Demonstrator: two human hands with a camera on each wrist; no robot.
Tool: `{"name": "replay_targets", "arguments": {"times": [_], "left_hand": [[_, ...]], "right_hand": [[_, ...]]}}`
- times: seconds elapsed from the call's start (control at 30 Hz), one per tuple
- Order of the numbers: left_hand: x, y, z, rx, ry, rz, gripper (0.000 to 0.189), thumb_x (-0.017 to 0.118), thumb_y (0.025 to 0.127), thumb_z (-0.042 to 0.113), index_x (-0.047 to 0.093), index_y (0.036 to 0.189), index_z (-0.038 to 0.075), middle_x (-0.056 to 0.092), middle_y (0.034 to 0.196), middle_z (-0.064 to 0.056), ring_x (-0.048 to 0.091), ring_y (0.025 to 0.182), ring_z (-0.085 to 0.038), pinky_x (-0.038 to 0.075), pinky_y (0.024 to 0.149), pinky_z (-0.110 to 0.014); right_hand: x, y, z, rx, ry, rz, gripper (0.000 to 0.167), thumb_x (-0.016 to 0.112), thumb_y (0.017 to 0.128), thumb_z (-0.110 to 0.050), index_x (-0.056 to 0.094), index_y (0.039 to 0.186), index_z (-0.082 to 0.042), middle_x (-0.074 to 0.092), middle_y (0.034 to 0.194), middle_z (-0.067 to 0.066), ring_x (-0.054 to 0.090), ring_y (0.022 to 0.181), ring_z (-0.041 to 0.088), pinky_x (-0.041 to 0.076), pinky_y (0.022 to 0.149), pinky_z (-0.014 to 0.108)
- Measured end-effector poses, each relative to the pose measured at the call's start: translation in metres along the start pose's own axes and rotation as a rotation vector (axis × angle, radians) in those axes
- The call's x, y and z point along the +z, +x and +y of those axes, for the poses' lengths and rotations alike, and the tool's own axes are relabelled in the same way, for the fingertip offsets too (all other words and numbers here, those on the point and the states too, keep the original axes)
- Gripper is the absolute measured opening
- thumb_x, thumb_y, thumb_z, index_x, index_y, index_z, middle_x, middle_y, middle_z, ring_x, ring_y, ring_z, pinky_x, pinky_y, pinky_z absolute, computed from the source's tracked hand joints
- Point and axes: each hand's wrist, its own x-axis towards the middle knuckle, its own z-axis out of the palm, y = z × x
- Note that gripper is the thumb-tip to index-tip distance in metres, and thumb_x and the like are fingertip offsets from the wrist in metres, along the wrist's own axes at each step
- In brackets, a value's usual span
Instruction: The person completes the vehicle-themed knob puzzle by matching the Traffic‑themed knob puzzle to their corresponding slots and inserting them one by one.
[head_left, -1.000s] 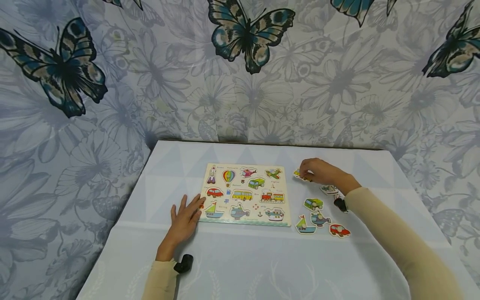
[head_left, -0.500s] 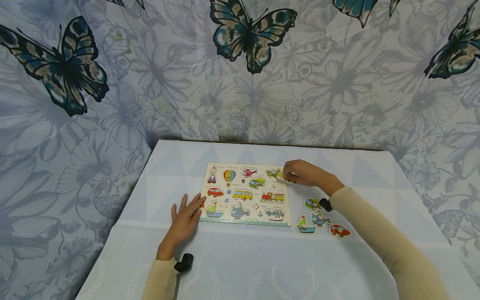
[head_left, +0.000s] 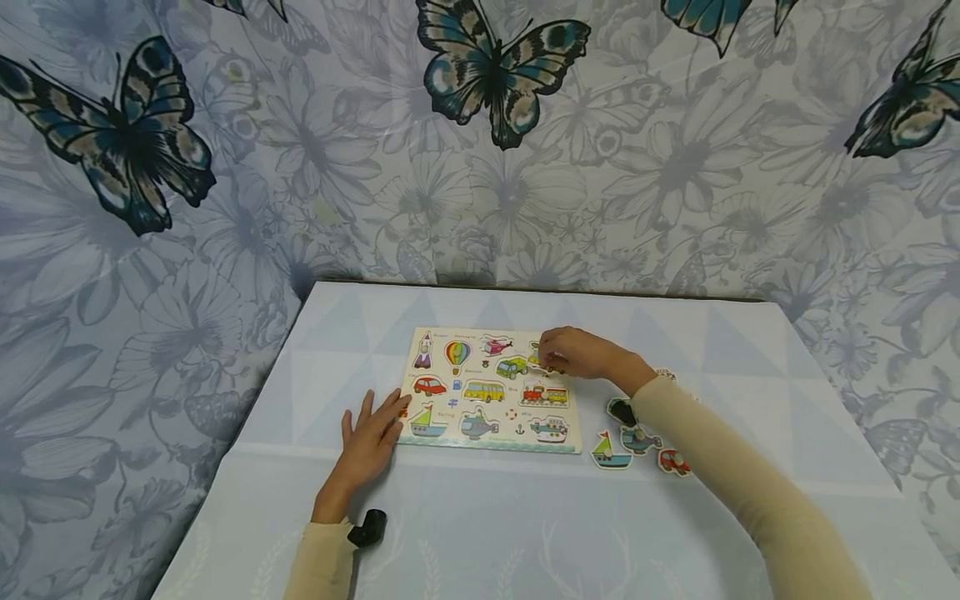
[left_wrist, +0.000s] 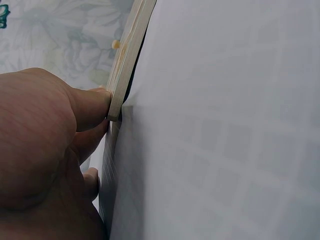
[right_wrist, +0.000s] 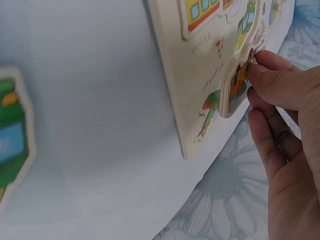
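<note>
A flat wooden puzzle board [head_left: 480,446], printed with vehicles, lies mid-table. My left hand [head_left: 369,446] rests at its left edge with the fingers spread. In the left wrist view the thumb [left_wrist: 90,107] touches the board's side [left_wrist: 131,60]. My right hand [head_left: 585,354] is over the board's upper right corner. It pinches an orange wooden puzzle piece [right_wrist: 234,85] between thumb and fingers, tilted close over the board, beside the green fighter plane picture [right_wrist: 210,111]. The fingers mostly hide this piece in the head view.
Right of the board lie loose pieces: a sailboat [head_left: 611,454], a grey-blue helicopter [head_left: 637,442] and a red car [head_left: 672,462] partly under the right sleeve. A black wrist camera [head_left: 621,410] covers a green vehicle piece. Another piece [head_left: 664,375] shows behind the right wrist.
My right hand has carried the piece leftward from the table right of the board to over the board's upper right corner. The left hand has stayed in place.
</note>
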Motion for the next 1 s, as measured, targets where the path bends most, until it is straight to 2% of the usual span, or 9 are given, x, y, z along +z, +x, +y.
{"name": "replay_targets", "arguments": {"times": [0.5,1.0], "left_hand": [[-0.002,-0.002,0.001,-0.002,0.001,-0.008,0.046,0.052,0.104,0.013,0.048,0.15,0.014,0.035,0.161,-0.015,0.003,0.152,-0.051,-0.01,0.112,-0.073],[-0.001,-0.003,0.001,0.003,0.004,0.005,0.046,0.052,0.104,0.012,0.048,0.149,0.012,0.036,0.16,-0.016,0.004,0.151,-0.051,-0.01,0.112,-0.072]], "right_hand": [[0.016,0.032,-0.026,-0.036,0.007,-0.055,0.012,0.064,0.098,-0.009,0.074,0.095,-0.014,0.067,0.102,-0.003,0.062,0.094,0.013,0.054,0.085,0.032],[0.031,0.048,-0.043,-0.108,0.019,-0.083,0.012,0.063,0.099,-0.009,0.074,0.097,-0.014,0.067,0.102,-0.001,0.064,0.096,0.014,0.054,0.085,0.028]]}}
